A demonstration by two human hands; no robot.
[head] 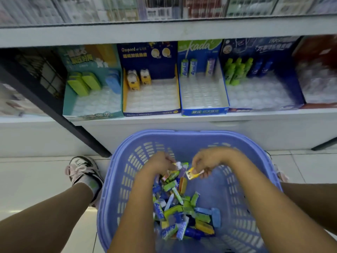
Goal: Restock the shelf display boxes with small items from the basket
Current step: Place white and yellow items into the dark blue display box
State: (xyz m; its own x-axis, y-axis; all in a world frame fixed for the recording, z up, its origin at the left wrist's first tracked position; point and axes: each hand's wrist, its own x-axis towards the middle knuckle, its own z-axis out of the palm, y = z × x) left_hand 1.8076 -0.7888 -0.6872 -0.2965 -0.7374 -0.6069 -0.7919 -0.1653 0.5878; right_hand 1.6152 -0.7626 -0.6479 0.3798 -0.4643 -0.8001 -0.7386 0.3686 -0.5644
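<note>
A blue plastic basket [184, 141] stands on the floor below the shelf, with a pile of small items [182, 212] in green, blue and yellow inside. Both hands are down in it. My left hand [160, 161] is closed on a small yellow and white item [177, 164]. My right hand [207, 159] pinches a small yellow item [192, 173] just above the pile. On the shelf stand several display boxes: a teal box [67, 101], a dark blue and yellow box [151, 112], a blue box [204, 111] and a wide navy box [299, 95], each holding only a few items at the back.
A red box [317, 52] sits at the far right of the shelf. A black shelf post [73, 123] slants down on the left. My shoe [83, 170] rests on the tiled floor left of the basket. An upper shelf [164, 31] overhangs the boxes.
</note>
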